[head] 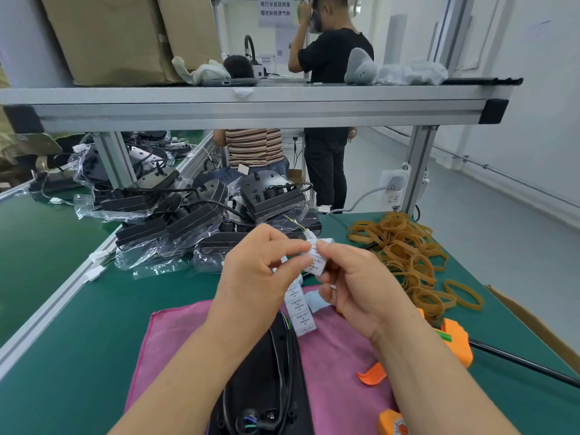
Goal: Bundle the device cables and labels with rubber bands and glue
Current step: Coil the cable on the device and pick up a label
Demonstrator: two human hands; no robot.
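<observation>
A black device (263, 372) lies nearest on a pink cloth (339, 356), its cable (284, 337) unbanded. Above it, the left hand (251, 271) and right hand (354, 284) both pinch a label strip (301, 315). The glue gun (458, 340) and rubber bands (405, 249) lie unused, so I judge the bundling only begun.

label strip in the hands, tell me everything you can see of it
The label strip is a chain of small white paper labels with black print too small to read. The left hand and right hand pinch its upper end at their fingertips. The rest hangs down to the pink cloth, ending beside the black device.
</observation>
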